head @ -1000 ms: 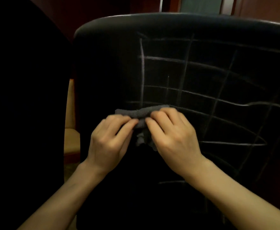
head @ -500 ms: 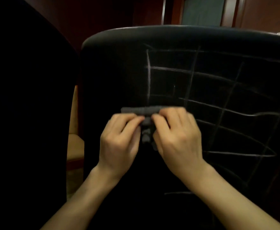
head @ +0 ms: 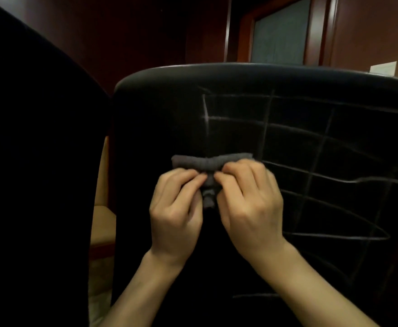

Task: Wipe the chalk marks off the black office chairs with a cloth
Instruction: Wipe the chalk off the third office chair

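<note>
A black office chair's backrest [head: 160, 119] fills the view in front of me. A grid of white chalk lines [head: 311, 161] covers its middle and right side. A small grey cloth [head: 207, 162] is bunched into a roll against the backrest at the grid's left edge. My left hand [head: 176, 208] pinches the cloth's left part with curled fingers. My right hand [head: 250, 204] pinches its right part, fingertips almost meeting those of the left. A fold of cloth hangs down between the two hands.
A second black chair back [head: 35, 161] rises close on the left. Between the two chairs a tan seat [head: 102, 223] shows. Behind are dark red wood walls and a framed glass panel [head: 280, 31]. A white card [head: 383, 68] sits beyond the chair top at the right.
The view has tilted up, so the chair top sits lower in frame. Both hands have drawn closer together and bunched the cloth tighter.
</note>
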Demonstrator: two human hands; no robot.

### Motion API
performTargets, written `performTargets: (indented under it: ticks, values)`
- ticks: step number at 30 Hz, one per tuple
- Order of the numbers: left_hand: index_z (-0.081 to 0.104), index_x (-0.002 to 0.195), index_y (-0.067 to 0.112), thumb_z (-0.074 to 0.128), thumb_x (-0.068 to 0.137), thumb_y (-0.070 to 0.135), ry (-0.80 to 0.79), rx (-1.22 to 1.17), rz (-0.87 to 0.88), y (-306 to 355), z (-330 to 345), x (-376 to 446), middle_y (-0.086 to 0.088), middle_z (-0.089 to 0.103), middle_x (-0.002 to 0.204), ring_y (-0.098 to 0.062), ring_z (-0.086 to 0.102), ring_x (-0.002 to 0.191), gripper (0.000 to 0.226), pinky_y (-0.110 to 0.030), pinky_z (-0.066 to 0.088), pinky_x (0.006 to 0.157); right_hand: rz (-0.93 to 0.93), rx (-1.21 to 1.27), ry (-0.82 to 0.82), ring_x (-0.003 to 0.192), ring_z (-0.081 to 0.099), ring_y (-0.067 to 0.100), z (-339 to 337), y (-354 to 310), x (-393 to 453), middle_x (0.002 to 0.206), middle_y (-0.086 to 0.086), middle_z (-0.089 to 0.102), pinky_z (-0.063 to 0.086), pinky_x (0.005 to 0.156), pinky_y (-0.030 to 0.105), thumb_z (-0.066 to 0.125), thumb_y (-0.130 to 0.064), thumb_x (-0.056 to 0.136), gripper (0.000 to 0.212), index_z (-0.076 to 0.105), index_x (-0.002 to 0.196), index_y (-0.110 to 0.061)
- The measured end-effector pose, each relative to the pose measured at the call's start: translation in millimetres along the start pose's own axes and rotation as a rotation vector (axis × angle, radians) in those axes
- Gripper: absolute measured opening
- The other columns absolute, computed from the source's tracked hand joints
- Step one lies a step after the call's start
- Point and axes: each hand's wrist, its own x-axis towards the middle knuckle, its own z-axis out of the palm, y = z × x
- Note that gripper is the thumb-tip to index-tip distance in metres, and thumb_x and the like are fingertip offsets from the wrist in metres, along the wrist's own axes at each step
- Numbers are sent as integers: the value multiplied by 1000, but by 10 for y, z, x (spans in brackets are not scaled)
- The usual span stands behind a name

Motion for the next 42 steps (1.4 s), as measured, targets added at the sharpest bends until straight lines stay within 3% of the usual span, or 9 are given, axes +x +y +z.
performTargets:
  ticks: [4,7,16,20,24,28,33,38,42]
  values:
    - [74,105,-3,60,89,-7,90,-30,4,67,62,667,-17,70,104,-27,63,102,22,-24,44,100,10,5,120,92,60,35,27,113,620,97,17,69,44,78,40,48,-6,99,26,73,91,0]
    - [74,104,-2,61,85,-10,157,-21,14,79,80,1063,-15,70,105,-27,65,102,25,-28,48,99,17,-28,191,97,62,33,60,131,929,99,14,70,44,79,37,55,-4,95,19,73,91,-1]
    - [73,105,-5,55,95,0,10,-11,36,1,60,251,-18,70,108,-25,62,107,21,-31,46,103,-82,-33,2,91,61,30,6,103,164,97,13,71,44,77,36,52,-6,101,26,73,86,-2]
    - [72,107,-5,58,92,-4,82,-22,60,71,79,769,-18,69,109,-26,61,106,21,-26,44,103,-86,-21,88,91,61,34,-23,218,663,98,15,70,42,76,40,49,-6,100,25,72,91,-2]
    - [71,105,-3,60,87,-7,167,-16,52,148,124,1161,-16,68,108,-29,63,103,22,-36,50,96,-54,-52,180,94,62,33,18,247,1031,99,12,70,43,78,37,57,-4,94,16,73,93,-3]
    - [70,106,-2,58,88,1,96,66,0,128,186,715,-18,67,110,-34,62,104,21,-44,50,95,-115,-46,77,85,62,34,-5,276,695,93,14,69,41,73,39,49,-5,99,25,71,87,-4]
    - [73,102,-4,59,92,4,-60,85,85,46,104,190,-18,69,106,-31,63,102,19,-47,52,89,-196,-66,-102,79,64,30,-112,276,202,85,11,68,49,71,39,60,-8,97,18,71,83,-7]
    - [70,108,-7,57,93,-4,50,29,114,152,104,805,-21,68,111,-30,60,107,20,-31,44,103,-166,-51,72,85,65,34,-148,383,748,92,14,70,43,74,40,51,-8,101,24,72,89,-3]
    - [68,109,-7,56,91,-8,102,32,85,232,209,993,-21,66,115,-32,60,110,22,-35,46,104,-94,-94,134,93,65,34,-110,414,842,101,15,70,47,77,39,53,-4,98,21,73,100,-1]
